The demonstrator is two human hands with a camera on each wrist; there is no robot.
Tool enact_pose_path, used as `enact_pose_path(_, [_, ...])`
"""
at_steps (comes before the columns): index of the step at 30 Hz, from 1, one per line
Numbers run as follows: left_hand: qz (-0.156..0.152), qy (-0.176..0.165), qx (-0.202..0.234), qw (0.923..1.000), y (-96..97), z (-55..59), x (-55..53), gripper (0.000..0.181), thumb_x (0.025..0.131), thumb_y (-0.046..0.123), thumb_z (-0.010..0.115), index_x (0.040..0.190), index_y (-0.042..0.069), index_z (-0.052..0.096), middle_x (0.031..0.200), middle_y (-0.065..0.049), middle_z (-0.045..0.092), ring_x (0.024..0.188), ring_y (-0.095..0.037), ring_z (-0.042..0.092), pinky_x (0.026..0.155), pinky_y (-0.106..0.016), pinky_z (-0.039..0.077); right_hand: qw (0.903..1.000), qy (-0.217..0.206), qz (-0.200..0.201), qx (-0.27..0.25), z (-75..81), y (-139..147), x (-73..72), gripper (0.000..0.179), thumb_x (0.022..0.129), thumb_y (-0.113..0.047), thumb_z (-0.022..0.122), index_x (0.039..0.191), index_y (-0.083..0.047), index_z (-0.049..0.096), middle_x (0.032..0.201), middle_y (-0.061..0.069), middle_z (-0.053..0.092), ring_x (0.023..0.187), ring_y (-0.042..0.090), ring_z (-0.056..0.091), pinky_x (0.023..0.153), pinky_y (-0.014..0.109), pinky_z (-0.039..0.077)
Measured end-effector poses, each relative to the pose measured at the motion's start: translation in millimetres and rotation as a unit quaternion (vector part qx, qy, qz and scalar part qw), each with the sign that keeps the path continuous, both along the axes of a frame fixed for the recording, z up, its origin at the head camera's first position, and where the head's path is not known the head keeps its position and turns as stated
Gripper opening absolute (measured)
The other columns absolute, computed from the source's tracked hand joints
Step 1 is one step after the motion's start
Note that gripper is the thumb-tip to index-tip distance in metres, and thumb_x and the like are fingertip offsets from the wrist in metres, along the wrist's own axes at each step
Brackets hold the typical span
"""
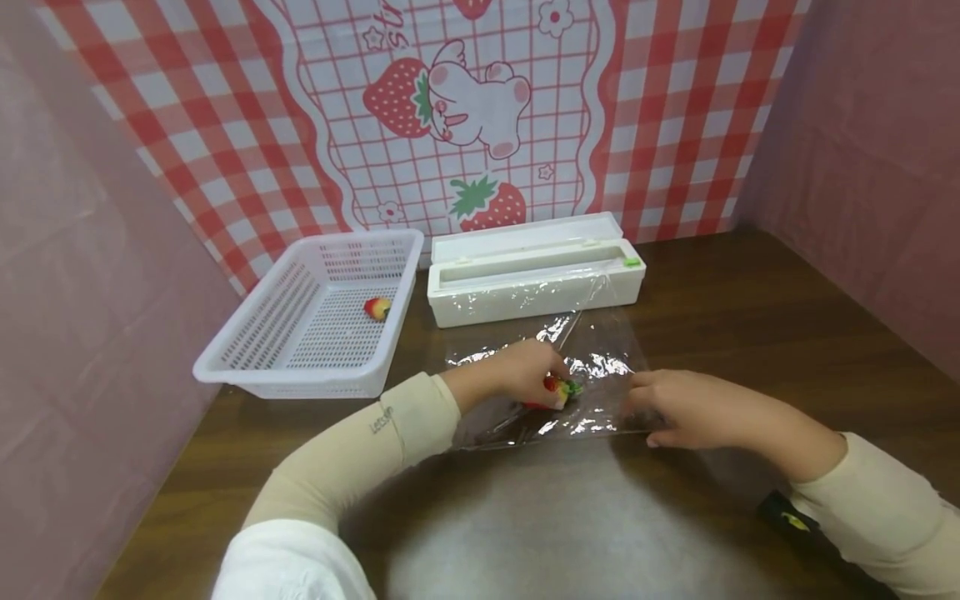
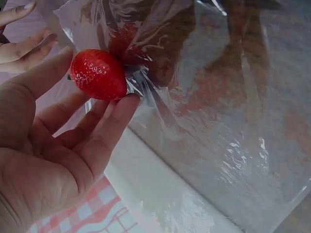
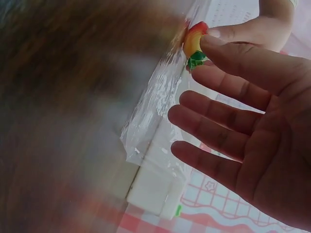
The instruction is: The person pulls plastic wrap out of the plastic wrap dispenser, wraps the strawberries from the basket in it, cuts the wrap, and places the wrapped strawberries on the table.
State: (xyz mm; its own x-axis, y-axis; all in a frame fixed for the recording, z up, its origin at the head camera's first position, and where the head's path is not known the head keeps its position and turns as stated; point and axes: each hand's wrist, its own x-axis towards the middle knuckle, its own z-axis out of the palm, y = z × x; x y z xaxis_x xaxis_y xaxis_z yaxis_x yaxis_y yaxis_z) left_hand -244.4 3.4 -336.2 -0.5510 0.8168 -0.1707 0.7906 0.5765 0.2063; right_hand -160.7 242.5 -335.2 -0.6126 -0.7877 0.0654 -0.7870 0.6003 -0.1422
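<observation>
Left hand: clamped on the strawberry, thumb one side, fingertips the other, red body and green leaf end poking out of the grip. Strawberry is over the clear film, on the part lying in front of the box; whether its full weight is on the film, can't tell. Right hand: holding nothing that I can see, fingers extended and apart in the right wrist view. It's at the film's right edge, apart from the strawberry in the head view; can't tell if the fingertips actually touch the film. Film is creased and shiny, running from the white box over its front wall onto the bench; looks uncut from the roll side. Box lid is flipped back, green slider at the right end of the box's front edge. White basket left of the box, second strawberry inside it. Checked cloth behind everything. My read: step in hand is placing the strawberry on the film, early in wrapping it. Next move calls for steadying the fruit with the left while the right picks up the loose edge and folds it over, without dragging the sheet or bunching it.
</observation>
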Motion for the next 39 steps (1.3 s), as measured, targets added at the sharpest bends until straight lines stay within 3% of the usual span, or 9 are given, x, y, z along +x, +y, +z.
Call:
enact_pose_path(4, [0.003,0.019,-0.003,0.9998,-6.5,5.1,2.6,0.046,0.085,0.031,0.076,0.122,0.007,0.067,0.112,-0.003,0.068,0.102,-0.016,0.06,0.092,-0.026,0.046,0.9998,-0.016,-0.009,0.0,-0.7,5,-3.3,0.03,0.068,-0.009,0.086,0.093,-0.013,0.07,0.09,-0.006,0.057,0.079,0.012,0.056,0.069,0.036,0.052])
enact_pose_path(7, [0.013,0.036,-0.004,0.9993,-18.9,12.1,9.6,0.047,0.082,0.033,0.079,0.119,0.007,0.066,0.111,-0.006,0.066,0.105,-0.019,0.057,0.094,-0.029,0.046,0.9992,-0.032,-0.023,0.001,-1.4,12,-6.1,0.03,0.066,-0.008,0.087,0.084,-0.016,0.064,0.085,-0.009,0.052,0.074,0.008,0.051,0.065,0.032,0.049])
enact_pose_path(10, [0.007,0.019,-0.011,0.9997,-38.5,18.4,21.4,0.04,0.077,0.029,0.083,0.106,0.008,0.068,0.097,-0.003,0.062,0.092,-0.016,0.056,0.083,-0.027,0.048,0.9978,-0.051,-0.042,0.008,-1.8,19,-8.3,0.033,0.065,-0.008,0.087,0.082,-0.017,0.06,0.083,-0.01,0.049,0.073,0.007,0.05,0.064,0.031,0.048])
enact_pose_path(14, [0.001,-0.017,-0.058,0.9981,-66.9,20.0,39.8,0.031,0.071,0.025,0.088,0.087,0.012,0.065,0.078,0.006,0.057,0.073,-0.01,0.053,0.066,-0.024,0.047,0.9957,-0.063,-0.064,0.022,-3.3,27,-10.7,0.034,0.066,-0.011,0.088,0.086,-0.016,0.061,0.085,-0.009,0.052,0.078,0.011,0.055,0.069,0.035,0.051])
enact_pose_path(17, [0.015,-0.017,-0.097,0.995,-83.2,15.3,49.4,0.031,0.067,0.026,0.09,0.077,0.016,0.062,0.068,0.008,0.053,0.064,-0.009,0.05,0.058,-0.025,0.044,0.9953,-0.068,-0.064,0.023,-5.4,31,-12.2,0.034,0.066,-0.012,0.088,0.087,-0.016,0.061,0.087,-0.008,0.052,0.079,0.012,0.056,0.071,0.036,0.052])
enact_pose_path(20, [0.018,-0.015,-0.106,0.9941,-93.7,8.8,53.5,0.029,0.068,0.019,0.089,0.075,0.017,0.062,0.066,0.008,0.053,0.063,-0.008,0.049,0.057,-0.024,0.043,0.9956,-0.072,-0.054,0.024,-8.3,31,-13.4,0.032,0.068,-0.012,0.087,0.083,-0.018,0.059,0.084,-0.01,0.05,0.075,0.009,0.051,0.066,0.032,0.049])
enact_pose_path(28, [-0.019,-0.022,-0.047,0.9985,-103.4,-3.9,52.1,0.024,0.068,-0.011,0.067,0.078,0.011,0.067,0.069,0.005,0.061,0.065,-0.008,0.056,0.057,-0.017,0.045,0.9999,-0.017,-0.004,-0.001,-17.4,31,-14.9,0.036,0.07,0.004,0.079,0.068,-0.021,0.054,0.074,-0.014,0.044,0.066,0.002,0.043,0.056,0.025,0.042])
enact_pose_path(34, [-0.021,-0.039,0.006,0.999,-109.5,-2.2,46.6,0.027,0.065,-0.012,0.063,0.082,0.009,0.068,0.072,0.004,0.063,0.065,-0.007,0.056,0.059,-0.017,0.047,0.9996,-0.018,-0.006,-0.019,-15.5,37,-15.7,0.03,0.076,0.003,0.075,0.071,-0.02,0.058,0.074,-0.016,0.045,0.066,0.0,0.043,0.056,0.024,0.042])
enact_pose_path(39, [-0.003,-0.008,0.081,0.9967,-116.4,2.7,35.9,0.017,0.07,-0.006,0.064,0.079,0.008,0.069,0.069,0.007,0.06,0.063,-0.006,0.054,0.058,-0.019,0.047,0.9985,-0.035,-0.025,-0.035,-8.3,42,-21.7,0.022,0.082,0.0,0.072,0.078,-0.018,0.062,0.077,-0.016,0.049,0.068,0.0,0.044,0.057,0.025,0.044])
